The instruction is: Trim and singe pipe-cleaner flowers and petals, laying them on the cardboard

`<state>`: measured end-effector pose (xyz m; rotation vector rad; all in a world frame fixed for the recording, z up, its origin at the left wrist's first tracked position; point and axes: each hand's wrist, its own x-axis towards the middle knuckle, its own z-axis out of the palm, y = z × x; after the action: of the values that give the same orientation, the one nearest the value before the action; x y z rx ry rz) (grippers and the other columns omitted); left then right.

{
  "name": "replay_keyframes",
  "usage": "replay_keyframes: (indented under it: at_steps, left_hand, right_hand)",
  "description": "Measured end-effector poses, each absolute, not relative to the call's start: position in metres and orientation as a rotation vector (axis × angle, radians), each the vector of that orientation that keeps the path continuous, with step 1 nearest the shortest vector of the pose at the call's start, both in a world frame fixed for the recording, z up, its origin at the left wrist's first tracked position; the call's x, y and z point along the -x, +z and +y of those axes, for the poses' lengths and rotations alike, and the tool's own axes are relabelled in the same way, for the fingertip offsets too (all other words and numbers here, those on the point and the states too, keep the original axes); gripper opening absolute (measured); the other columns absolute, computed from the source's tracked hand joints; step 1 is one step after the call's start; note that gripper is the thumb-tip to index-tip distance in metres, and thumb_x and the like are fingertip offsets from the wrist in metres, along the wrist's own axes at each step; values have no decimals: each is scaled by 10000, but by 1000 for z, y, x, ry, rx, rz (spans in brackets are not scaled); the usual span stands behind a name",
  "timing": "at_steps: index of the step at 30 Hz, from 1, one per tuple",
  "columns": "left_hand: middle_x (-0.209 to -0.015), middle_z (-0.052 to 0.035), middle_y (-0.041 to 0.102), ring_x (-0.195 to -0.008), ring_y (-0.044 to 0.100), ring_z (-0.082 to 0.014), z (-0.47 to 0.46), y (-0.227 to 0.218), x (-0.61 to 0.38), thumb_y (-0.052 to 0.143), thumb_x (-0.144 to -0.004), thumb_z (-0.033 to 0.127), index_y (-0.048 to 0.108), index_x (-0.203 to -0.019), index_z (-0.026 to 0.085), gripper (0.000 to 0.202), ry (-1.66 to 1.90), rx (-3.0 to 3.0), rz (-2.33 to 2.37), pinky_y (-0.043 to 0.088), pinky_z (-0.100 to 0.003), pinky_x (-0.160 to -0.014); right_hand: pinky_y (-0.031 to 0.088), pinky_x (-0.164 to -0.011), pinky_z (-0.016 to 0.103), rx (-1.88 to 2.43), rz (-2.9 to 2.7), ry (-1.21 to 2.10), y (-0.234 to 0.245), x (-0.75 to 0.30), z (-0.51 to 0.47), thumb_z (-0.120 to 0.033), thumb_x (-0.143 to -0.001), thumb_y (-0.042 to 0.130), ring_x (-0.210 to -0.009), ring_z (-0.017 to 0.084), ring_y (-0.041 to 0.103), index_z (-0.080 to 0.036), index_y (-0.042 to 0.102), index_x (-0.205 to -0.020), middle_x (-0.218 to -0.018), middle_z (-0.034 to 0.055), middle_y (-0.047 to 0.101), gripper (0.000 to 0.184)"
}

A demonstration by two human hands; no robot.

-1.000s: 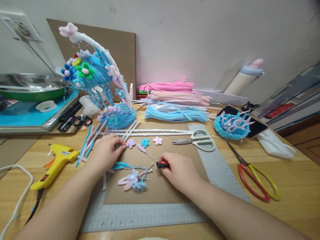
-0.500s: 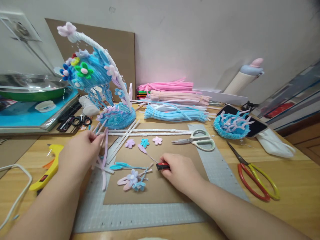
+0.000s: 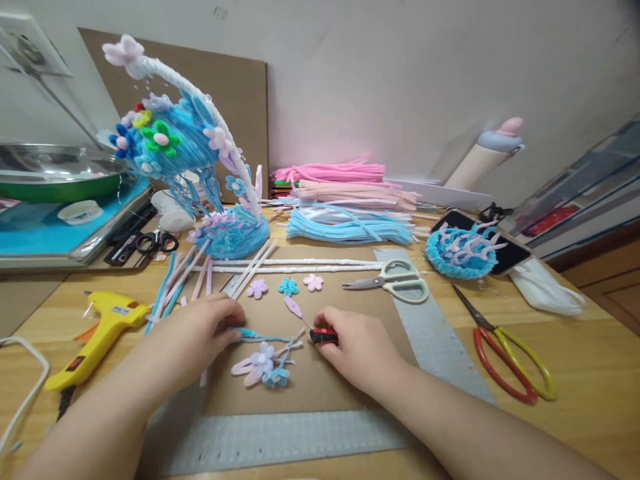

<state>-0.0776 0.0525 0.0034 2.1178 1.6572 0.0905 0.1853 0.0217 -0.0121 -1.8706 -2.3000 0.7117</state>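
My right hand (image 3: 357,340) is closed around a tool with a red-and-black handle (image 3: 324,335); its working end is hard to make out. The thin stem of a lilac pipe-cleaner leaf (image 3: 293,307) runs up to this tool. My left hand (image 3: 200,337) has its fingertips closed at the leaf end of a blue pipe-cleaner leaf (image 3: 260,337), partly covering it. Just below lies a small bunch of pipe-cleaner flowers and leaves (image 3: 263,360). Three loose flowers, lilac (image 3: 257,289), blue (image 3: 289,287) and pink (image 3: 313,283), rest on the cardboard sheet (image 3: 350,393).
A grey cutting mat (image 3: 300,437) lies under the cardboard. Left are a yellow glue gun (image 3: 100,333) and loose pipe-cleaner strips (image 3: 173,283). White-handled scissors (image 3: 400,280) and red-and-yellow scissors (image 3: 500,347) lie right. Behind stand a flower ornament (image 3: 235,230) and pipe-cleaner bundles (image 3: 345,223).
My left hand has moved from the loose strips toward me and right, onto the blue leaf. My right hand stays in nearly the same place with the tool.
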Motion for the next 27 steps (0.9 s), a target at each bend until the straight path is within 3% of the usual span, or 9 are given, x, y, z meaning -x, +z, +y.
replay_keyframes:
  at_steps: [3, 11, 14, 19, 27]
  left_hand:
    - [-913, -40, 748, -876, 664, -273, 51, 2, 77, 603, -750, 316, 727, -825, 278, 150, 43, -2135, 1621, 478, -363, -765]
    - [-814, -18, 740, -768, 665, -246, 49, -3, 63, 601, -772, 254, 693, -768, 275, 94, 25, -2159, 1618, 437, -316, -652]
    - [-851, -25, 727, -818, 658, -249, 49, -5, 55, 570, -814, 261, 667, -788, 265, 101, 97, -2180, 1590, 443, -321, -680]
    - [-1031, -65, 718, -942, 646, -262, 47, 0, 51, 529, -871, 340, 655, -973, 245, 188, 232, -2141, 1553, 471, -356, -796]
    - [-862, -29, 682, -864, 633, -205, 37, 12, 48, 504, -839, 213, 680, -805, 243, 182, 124, -2101, 1245, 468, -297, -789]
  right_hand:
    - [322, -659, 290, 1881, -2325, 714, -15, -184, 22, -206, -827, 560, -901, 194, 682, -260, 661, -942, -964, -1, 766, 162]
    - [306, -619, 304, 1980, -2424, 726, -4, -194, 20, -213, -779, 604, -832, 234, 696, -245, 692, -884, -899, 48, 772, 141]
    - [287, -599, 312, 2008, -2485, 733, 2, -201, 18, -203, -752, 623, -784, 250, 692, -240, 703, -833, -845, 66, 765, 119]
    - [250, -563, 303, 1953, -2533, 811, 12, -210, 16, -174, -696, 641, -674, 216, 643, -235, 674, -688, -726, 48, 730, 70]
    - [296, -575, 255, 1852, -2234, 873, 10, -203, 20, -168, -768, 554, -694, 145, 594, -244, 631, -839, -798, -19, 712, 129]
